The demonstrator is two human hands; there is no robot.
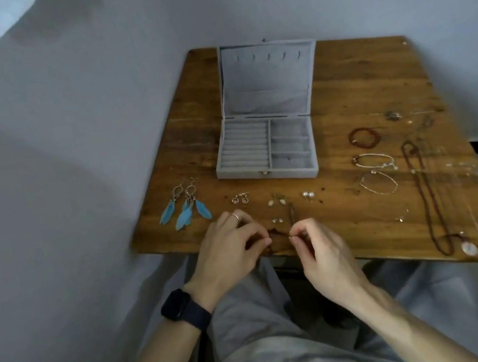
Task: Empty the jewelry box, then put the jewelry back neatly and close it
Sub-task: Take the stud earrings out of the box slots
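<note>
Evidently the emptying is all but finished: the jewelry box [239, 174] sits just beyond the hands, its lid [267, 80] standing open, its ring rolls and side compartments bare except for one tiny item [288, 158] in the compartment nearest the hands. I cannot tell what that item is.

Both hands work at the near edge of the worktop [343, 92]. The left hand [230, 246] and the right hand [317, 250] have their fingers curled, and each seems to pinch an end of a small dark piece [274, 233] held between them. It is too small to name, though its place among the earrings suggests one of them.

Just ahead of the hands lies a row of small earrings, among them a rose-gold pair [240, 198] and pearl studs [308, 194]. Beyond the left hand and to its outer side lie the blue feather earrings [186, 209]. Well out past the right hand are a red bead bracelet [364, 136], a thin bangle [378, 182] and a long beaded necklace [426, 199], with fine chains blurred beside it.

So the second half is still ahead — every piece has yet to go back, the earrings, bracelets and necklaces, and then the lid must come down. A dark watch [185, 310] circles the left wrist.
</note>
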